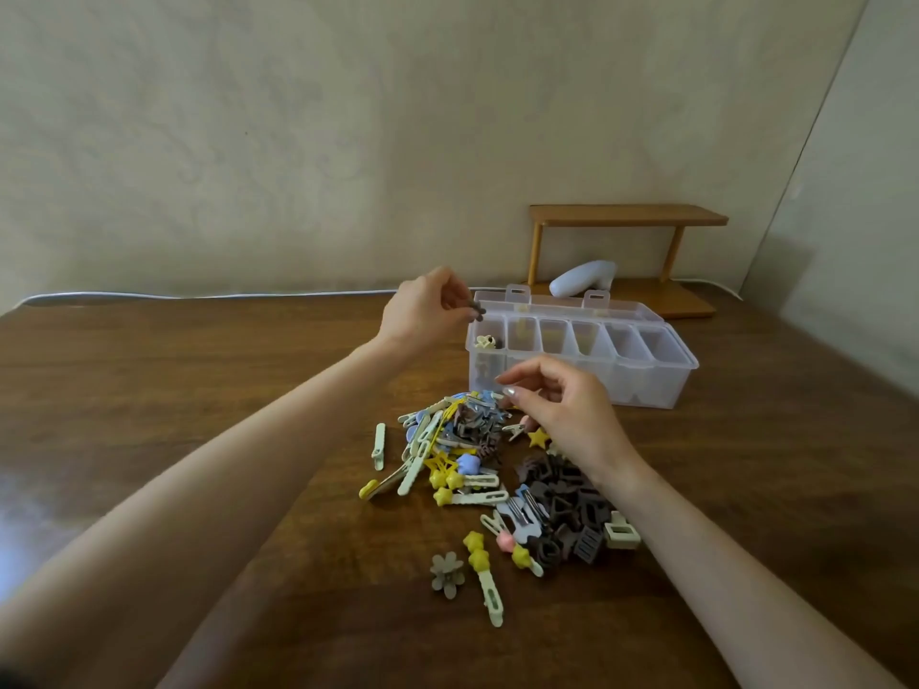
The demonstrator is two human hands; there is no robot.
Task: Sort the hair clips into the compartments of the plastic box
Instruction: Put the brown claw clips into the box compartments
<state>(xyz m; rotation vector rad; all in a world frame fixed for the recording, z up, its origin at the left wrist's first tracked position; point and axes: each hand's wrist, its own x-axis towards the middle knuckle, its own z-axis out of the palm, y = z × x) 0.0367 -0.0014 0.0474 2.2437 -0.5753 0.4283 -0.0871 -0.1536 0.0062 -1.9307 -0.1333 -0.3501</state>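
Note:
A clear plastic box [661, 385] with several compartments stands open on the wooden table, its lid tipped back. My left hand [427, 310] pinches a small brown clip [475, 310] just left of and above the box's leftmost compartment, where a cream clip [485, 342] lies. My right hand [567, 410] hovers over a pile of hair clips [462, 440] in yellow, blue, pale green and brown, fingers loosely curled, thumb and forefinger close together; whether it holds anything is unclear. A second heap of brown clips [562, 494] lies under my right wrist.
A small wooden shelf [626, 216] stands behind the box against the wall, with a white device [582, 280] under it. A white cable [199, 295] runs along the table's back edge. Loose clips, such as a beige flower clip [447, 574], lie near the front.

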